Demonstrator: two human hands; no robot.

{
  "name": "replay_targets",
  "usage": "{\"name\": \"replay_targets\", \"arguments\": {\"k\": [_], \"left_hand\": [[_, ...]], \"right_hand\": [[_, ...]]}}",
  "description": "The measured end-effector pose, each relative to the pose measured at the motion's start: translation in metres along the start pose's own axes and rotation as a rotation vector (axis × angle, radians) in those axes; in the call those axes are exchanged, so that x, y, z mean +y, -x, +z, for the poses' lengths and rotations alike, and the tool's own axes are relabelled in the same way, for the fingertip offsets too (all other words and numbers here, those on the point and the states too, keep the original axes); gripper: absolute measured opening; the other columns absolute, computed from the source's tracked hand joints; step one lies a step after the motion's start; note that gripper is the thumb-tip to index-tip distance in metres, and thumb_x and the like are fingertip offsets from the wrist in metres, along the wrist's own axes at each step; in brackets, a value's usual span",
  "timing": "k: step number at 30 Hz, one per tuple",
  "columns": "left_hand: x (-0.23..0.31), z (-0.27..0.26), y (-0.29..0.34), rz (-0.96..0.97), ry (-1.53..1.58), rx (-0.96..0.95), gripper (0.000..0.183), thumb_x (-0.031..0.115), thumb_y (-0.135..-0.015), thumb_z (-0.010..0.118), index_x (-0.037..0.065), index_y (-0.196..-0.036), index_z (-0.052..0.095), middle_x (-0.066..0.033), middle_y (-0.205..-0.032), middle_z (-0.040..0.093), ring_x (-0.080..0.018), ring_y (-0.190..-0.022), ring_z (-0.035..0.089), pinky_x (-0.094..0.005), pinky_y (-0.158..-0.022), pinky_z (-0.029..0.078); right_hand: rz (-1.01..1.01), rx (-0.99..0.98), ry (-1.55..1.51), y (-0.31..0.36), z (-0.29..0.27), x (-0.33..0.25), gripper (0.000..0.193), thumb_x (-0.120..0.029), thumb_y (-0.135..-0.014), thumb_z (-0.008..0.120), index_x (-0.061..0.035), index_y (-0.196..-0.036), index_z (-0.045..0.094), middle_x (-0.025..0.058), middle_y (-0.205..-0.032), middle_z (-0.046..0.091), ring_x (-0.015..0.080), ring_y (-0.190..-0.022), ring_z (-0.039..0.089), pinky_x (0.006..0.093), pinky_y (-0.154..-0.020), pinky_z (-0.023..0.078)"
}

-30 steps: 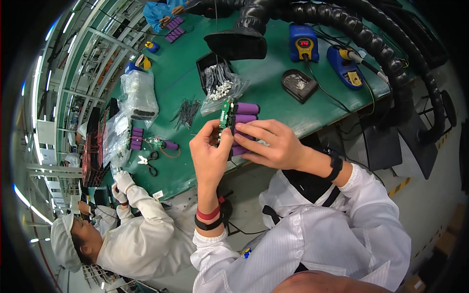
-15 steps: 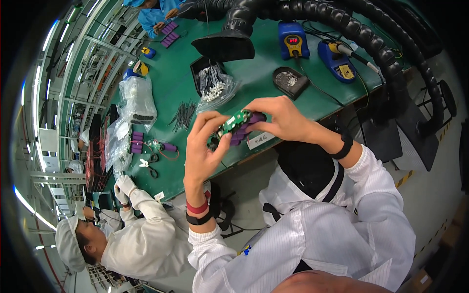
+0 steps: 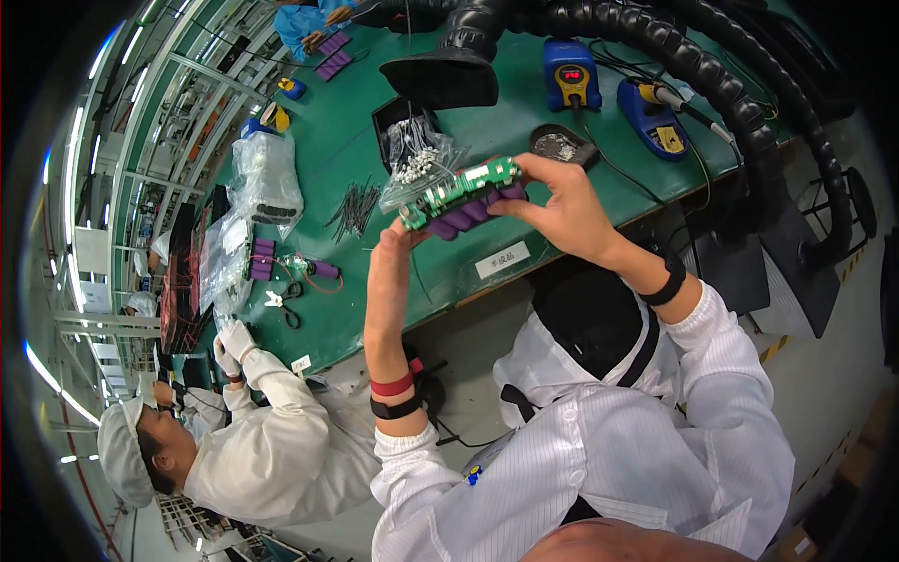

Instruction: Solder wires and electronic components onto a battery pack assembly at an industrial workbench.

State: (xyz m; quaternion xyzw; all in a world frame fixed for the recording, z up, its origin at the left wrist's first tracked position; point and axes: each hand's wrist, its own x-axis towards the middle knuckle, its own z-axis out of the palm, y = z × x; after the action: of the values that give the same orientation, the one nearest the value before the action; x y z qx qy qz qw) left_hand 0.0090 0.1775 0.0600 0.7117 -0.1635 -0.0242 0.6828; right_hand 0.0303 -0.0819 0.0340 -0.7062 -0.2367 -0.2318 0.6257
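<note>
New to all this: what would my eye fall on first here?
Probably the purple-and-green pack held between the left hand and right hand near the middle. Next, the black hoses sweeping along the top and down the right. Beyond the pack, a blue box with a glowing red display stands on the green table.

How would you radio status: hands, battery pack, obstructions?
Left hand, right hand gripping opposite ends of battery pack. Pack raised, green circuit board facing camera. Black duct hood beyond, apart.

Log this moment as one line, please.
battery pack: purple cells, green board, held over green table | left hand: at left end | right hand: gripping right end
</note>
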Motion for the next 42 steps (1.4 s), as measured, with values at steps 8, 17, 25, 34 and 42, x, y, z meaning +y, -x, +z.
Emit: {"name": "replay_targets", "arguments": {"k": [8,17,25,34,42], "left_hand": [[-0.024,0.008,0.016,-0.156,-0.070,-0.210,0.063,0.013,-0.090,0.080,-0.002,-0.145,0.053,-0.0079,-0.137,0.061,-0.0172,-0.127,0.056,-0.0347,-0.113,0.039],[-0.042,0.018,0.005,-0.128,-0.100,-0.095,0.057,-0.005,-0.089,0.076,-0.005,-0.142,0.055,-0.0104,-0.136,0.063,-0.0174,-0.125,0.059,-0.0326,-0.109,0.045],[-0.038,0.030,0.022,-0.166,-0.146,0.031,0.040,0.003,-0.096,0.072,-0.006,-0.134,0.062,-0.0083,-0.120,0.069,-0.0126,-0.109,0.064,-0.0281,-0.097,0.051],[-0.036,0.052,0.029,-0.153,-0.152,0.236,0.032,0.007,-0.099,0.071,-0.003,-0.129,0.066,-0.0078,-0.110,0.072,-0.0104,-0.097,0.066,-0.0256,-0.089,0.054],[-0.029,0.045,0.028,-0.215,-0.051,0.182,0.036,0.008,-0.099,0.070,-0.005,-0.132,0.065,-0.0075,-0.112,0.071,-0.0096,-0.099,0.064,-0.0246,-0.087,0.053]], "right_hand": [[0.191,-0.172,0.057,0.048,-0.004,0.027,0.036,-0.020,-0.080,0.086,-0.0004,-0.106,0.070,0.0120,-0.079,0.063,0.0208,-0.065,0.053,0.0335,-0.060,0.045],[0.337,-0.315,-0.028,0.039,-0.012,0.051,0.031,-0.009,-0.088,0.080,0.0059,-0.105,0.060,0.0138,-0.097,0.073,0.0177,-0.094,0.072,0.0337,-0.086,0.056],[0.154,-0.173,0.197,0.045,-0.007,0.033,0.036,-0.005,-0.085,0.080,0.0001,-0.116,0.062,0.0156,-0.118,0.071,0.0274,-0.109,0.070,0.0442,-0.101,0.051],[-0.549,-0.121,0.529,0.096,0.038,0.007,0.031,-0.012,-0.082,0.071,-0.0154,-0.113,0.074,-0.0026,-0.098,0.064,0.0176,-0.086,0.061,0.0347,-0.080,0.049],[-0.603,-0.230,0.344,0.077,0.061,0.025,0.026,-0.014,-0.078,0.073,-0.0089,-0.103,0.078,-0.0004,-0.093,0.071,0.0178,-0.082,0.065,0.0325,-0.075,0.050]]}}
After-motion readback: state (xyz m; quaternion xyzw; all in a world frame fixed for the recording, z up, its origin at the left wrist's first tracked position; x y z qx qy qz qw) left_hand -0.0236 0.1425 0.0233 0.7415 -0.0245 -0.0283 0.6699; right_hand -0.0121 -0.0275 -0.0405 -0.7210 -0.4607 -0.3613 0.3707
